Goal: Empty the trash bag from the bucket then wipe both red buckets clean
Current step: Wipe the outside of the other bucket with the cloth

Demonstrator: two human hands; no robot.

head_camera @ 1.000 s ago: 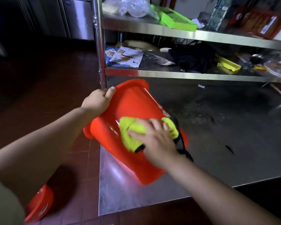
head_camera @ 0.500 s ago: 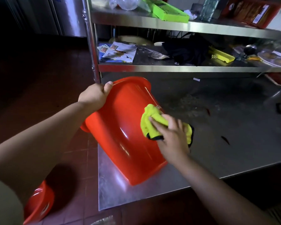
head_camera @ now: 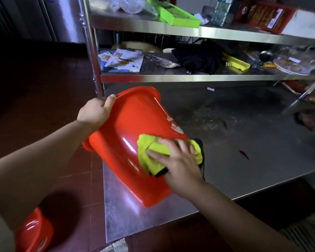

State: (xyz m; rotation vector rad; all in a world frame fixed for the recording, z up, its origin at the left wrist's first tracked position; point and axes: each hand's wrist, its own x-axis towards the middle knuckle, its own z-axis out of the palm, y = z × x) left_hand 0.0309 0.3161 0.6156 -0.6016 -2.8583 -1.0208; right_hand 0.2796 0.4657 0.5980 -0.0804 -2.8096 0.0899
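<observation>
No lettering can be read: the white print on the tilted red bucket [head_camera: 135,128] and the packets on the shelf [head_camera: 171,78] are too blurred.

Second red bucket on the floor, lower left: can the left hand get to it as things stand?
Probably not yet. The left hand grips the rim of the tilted red bucket on the steel table, steadying it. The second red bucket sits low under that forearm; the path looks free once the hand lets go.

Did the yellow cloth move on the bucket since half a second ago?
Yes. The yellow cloth slid down the red bucket wall, away from its white label, toward the base.
</observation>
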